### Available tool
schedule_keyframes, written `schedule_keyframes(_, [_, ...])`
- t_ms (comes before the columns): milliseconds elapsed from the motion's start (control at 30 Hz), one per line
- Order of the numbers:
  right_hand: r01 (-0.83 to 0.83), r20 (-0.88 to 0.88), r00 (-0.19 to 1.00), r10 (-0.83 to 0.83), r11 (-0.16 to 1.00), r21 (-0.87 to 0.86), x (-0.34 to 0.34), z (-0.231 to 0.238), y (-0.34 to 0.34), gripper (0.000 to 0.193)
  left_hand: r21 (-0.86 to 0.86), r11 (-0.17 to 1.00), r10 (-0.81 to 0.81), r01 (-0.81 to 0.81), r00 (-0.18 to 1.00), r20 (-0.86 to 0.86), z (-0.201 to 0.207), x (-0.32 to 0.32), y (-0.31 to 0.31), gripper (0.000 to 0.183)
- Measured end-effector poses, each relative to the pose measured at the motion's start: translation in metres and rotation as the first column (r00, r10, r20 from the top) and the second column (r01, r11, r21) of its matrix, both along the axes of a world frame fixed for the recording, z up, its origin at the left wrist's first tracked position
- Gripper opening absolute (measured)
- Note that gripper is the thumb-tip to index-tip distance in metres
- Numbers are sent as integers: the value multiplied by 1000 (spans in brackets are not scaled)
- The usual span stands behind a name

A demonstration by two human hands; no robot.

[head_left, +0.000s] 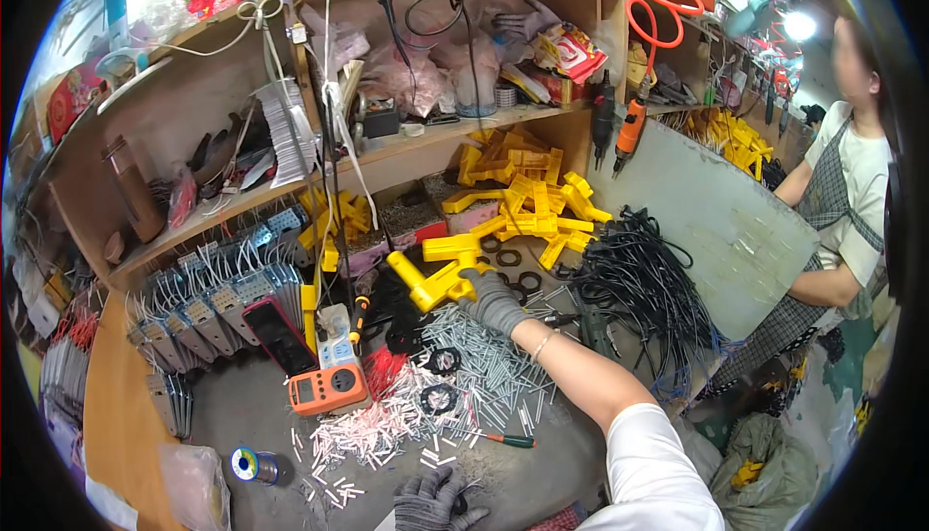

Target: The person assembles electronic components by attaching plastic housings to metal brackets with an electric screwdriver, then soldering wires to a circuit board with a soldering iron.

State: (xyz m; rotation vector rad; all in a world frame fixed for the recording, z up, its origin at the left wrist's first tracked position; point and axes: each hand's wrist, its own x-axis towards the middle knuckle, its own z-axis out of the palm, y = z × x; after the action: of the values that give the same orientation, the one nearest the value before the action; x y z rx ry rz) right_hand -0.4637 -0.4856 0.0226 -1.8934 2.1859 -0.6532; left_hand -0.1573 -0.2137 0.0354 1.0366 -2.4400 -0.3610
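My right hand [495, 304], in a grey knit glove, reaches across the bench with its fingers closed on a yellow plastic housing [426, 284]. Beneath that arm lies a heap of long silver screws [498, 357]. Low in the picture, near the bench's front edge, my left hand [435, 502] wears a similar glove; its fingers are spread and nothing shows in them. Small white and pink tubes [363, 429] are strewn beyond it, along with a screwdriver [511, 441] with a dark green handle. More yellow housings [537, 197] are piled behind the right hand.
At the left stand an orange multimeter [329, 389], a phone [278, 334], a solder spool [256, 466] and rows of metal plates [208, 313] with wires. Black cables [644, 274] are heaped at right, beside a grey panel [721, 226]. An orange power screwdriver [631, 127] hangs overhead. A co-worker [842, 182] stands beyond the panel.
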Motion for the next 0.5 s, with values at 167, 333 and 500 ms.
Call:
schedule_keyframes(167, [-43, 130, 988, 81, 962, -271, -63, 32, -14, 42, 65, 998, -17, 18, 1000, -8, -2, 2, 1, 56])
schedule_keyframes(333, [513, -358, 814, -457, 855, 76, -131, 26, -36, 44, 48, 997, 56, -54, 997, -58, -7, 4, 0, 45])
schedule_keyframes(500, [425, -153, 902, -404, 894, 141, -189, 12, -37, 53, 68, 997, 32, -26, 997, -77, -8, -1, 0, 41])
